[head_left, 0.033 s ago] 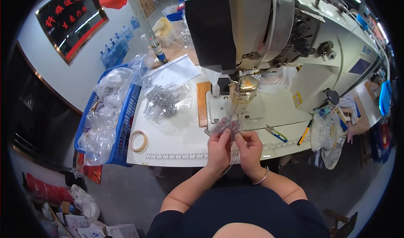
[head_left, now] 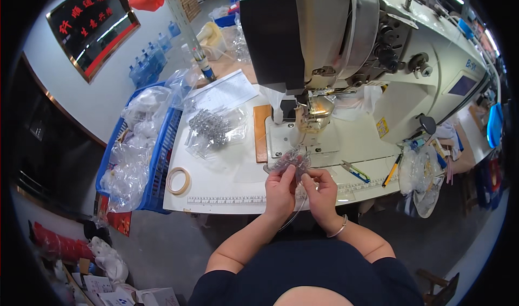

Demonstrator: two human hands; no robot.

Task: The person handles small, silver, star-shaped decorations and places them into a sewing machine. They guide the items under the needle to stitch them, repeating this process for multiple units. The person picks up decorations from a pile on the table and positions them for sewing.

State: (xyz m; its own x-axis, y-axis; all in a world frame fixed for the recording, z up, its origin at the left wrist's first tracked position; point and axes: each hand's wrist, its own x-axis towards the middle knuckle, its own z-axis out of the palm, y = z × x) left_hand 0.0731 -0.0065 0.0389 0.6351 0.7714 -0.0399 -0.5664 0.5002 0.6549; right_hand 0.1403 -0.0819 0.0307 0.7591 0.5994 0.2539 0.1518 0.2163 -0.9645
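Just in front of the sewing machine's (head_left: 346, 30) needle area, both my hands pinch a small grey, sheer, lacy piece (head_left: 292, 158). My left hand (head_left: 280, 192) has its thumb on top with the fingers curled beneath. My right hand (head_left: 322, 193) grips the near right edge the same way, close beside the left. A thin pale cord (head_left: 294, 215) hangs down between my hands. Further left on the white table (head_left: 227, 184), a heap of similar grey pieces (head_left: 210, 127) lies on clear plastic. My fingers hide the piece's near side.
A blue basket (head_left: 157, 184) of plastic bags stands left of the table. Around the machine bed are a tape roll (head_left: 178, 180), a brown strip (head_left: 261, 134), thread snips (head_left: 357, 172) and a yellow pen-like tool (head_left: 392, 171). A ruler strip (head_left: 227, 200) follows the near edge.
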